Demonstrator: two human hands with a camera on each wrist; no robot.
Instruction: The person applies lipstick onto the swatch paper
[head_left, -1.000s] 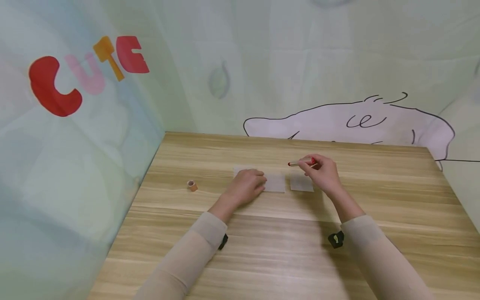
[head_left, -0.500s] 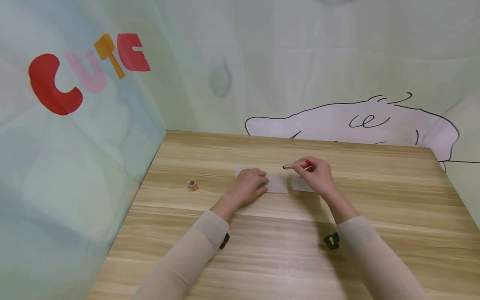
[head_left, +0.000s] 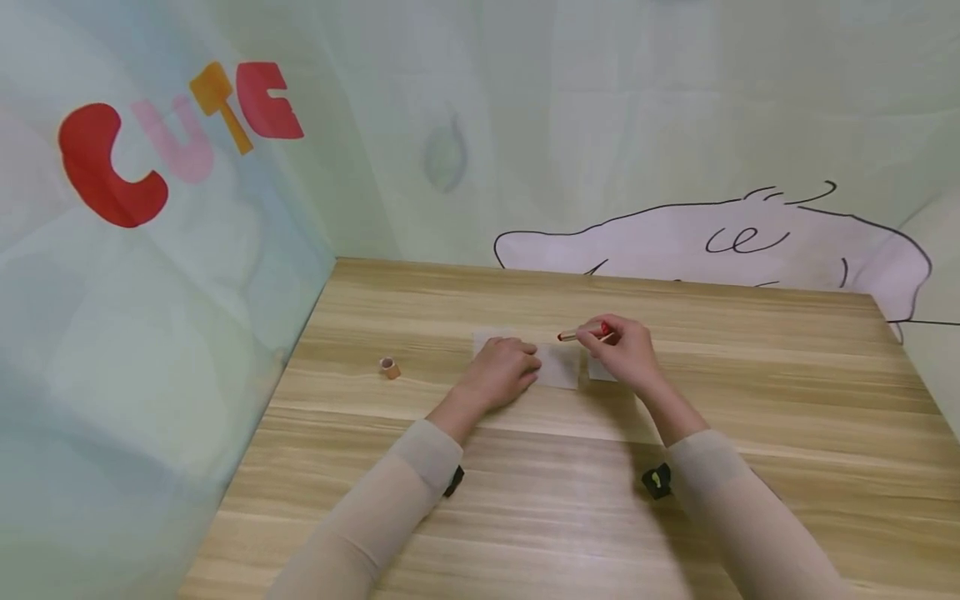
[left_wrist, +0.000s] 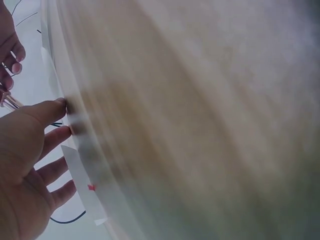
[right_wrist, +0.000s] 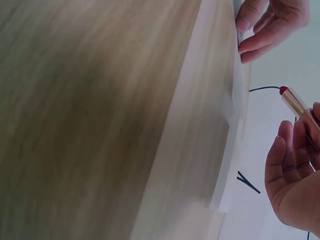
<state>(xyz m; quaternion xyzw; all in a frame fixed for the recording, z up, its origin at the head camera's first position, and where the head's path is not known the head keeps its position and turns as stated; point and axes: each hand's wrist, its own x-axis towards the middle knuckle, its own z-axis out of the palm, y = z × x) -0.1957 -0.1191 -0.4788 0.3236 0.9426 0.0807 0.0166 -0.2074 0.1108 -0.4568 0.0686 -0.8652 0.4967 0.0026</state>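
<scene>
My right hand [head_left: 628,354] holds a lipstick [head_left: 569,335] in its fingers, above the table, its red tip pointing left. The right wrist view shows the lipstick's gold tube [right_wrist: 295,103] with the tip bare. My left hand [head_left: 501,372] rests on white paper [head_left: 559,367], its fingertips touching it. Paper also shows at that hand's far left; whether it is the same sheet, I cannot tell. A separate small white sheet [head_left: 602,372] lies below my right hand, partly hidden by it. In the left wrist view, a red mark [left_wrist: 91,187] shows on the paper.
A small copper-coloured lipstick cap [head_left: 389,368] lies on the wooden table [head_left: 495,517] to the left of my left hand. Printed cloth [head_left: 637,133] hangs along the table's back and left edges.
My right hand has moved left and slightly down with the lipstick, towards the paper by my left hand. My left hand has kept its place on the paper.
</scene>
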